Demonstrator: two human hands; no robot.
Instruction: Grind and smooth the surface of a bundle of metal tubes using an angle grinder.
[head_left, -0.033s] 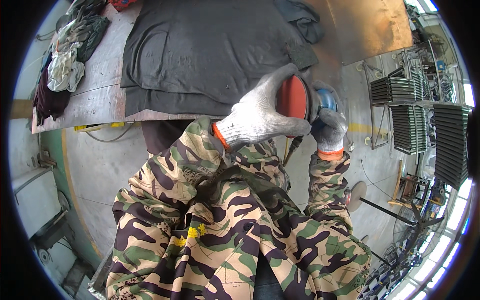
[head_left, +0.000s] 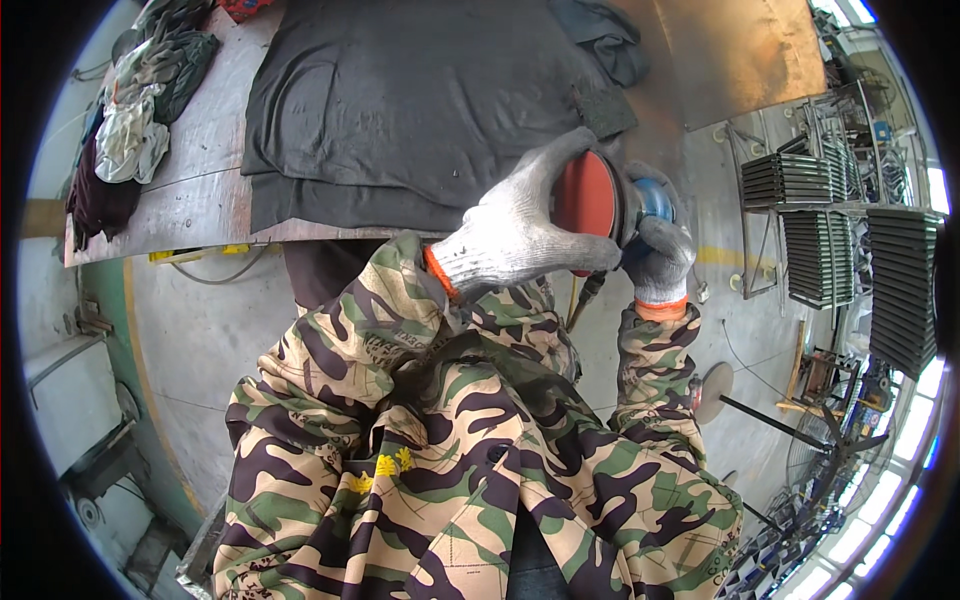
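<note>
While the gloved left hand (head_left: 520, 235) wraps its fingers over the red sanding disc (head_left: 583, 200), the right hand (head_left: 660, 258) clamps the blue sander (head_left: 655, 198) behind it, just off the workbench (head_left: 190, 190) edge, near the dark cloth (head_left: 420, 100)

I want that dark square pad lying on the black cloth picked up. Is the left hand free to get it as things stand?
Probably not: the left hand grips the red sanding disc, though the pad lies uncovered just beyond.

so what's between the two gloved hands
In the head view, a red sanding disc on a blue-bodied tool sits between them: the left hand grips the disc's edge, the right hand holds the tool.
</note>
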